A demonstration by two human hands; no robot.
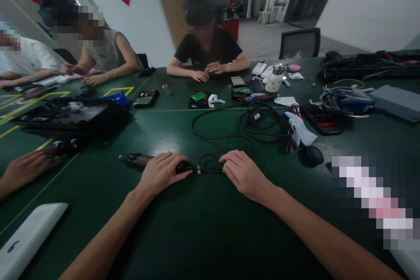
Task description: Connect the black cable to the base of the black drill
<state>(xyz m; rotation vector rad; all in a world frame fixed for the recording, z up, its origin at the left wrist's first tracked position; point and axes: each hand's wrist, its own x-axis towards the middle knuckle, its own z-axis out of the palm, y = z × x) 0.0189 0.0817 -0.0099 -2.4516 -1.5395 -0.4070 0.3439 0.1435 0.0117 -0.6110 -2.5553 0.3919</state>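
Observation:
My left hand [163, 169] is wrapped over a dark, cylindrical electric screwdriver [139, 159] lying on the table. Its narrow metal tip points left; its black rear end [183, 166] shows past my fingers. Small brass-coloured terminals [198, 169] stick out beside that end. A thin black cord [210, 170] runs from there to my right hand [241, 170], whose fingertips pinch it; the exact grip point is partly hidden. Beyond my hands lies a coiled black cable [216, 138] with a label block [257, 116] and a plug [290, 144].
A black open tray [75, 116] sits left, near another person's hand [28, 168]. Circuit-board units [146, 98], a patterned cup [274, 81] and a black mouse [313, 155] lie about. A white slab [33, 236] is front left. Several co-workers sit across the green table [210, 236].

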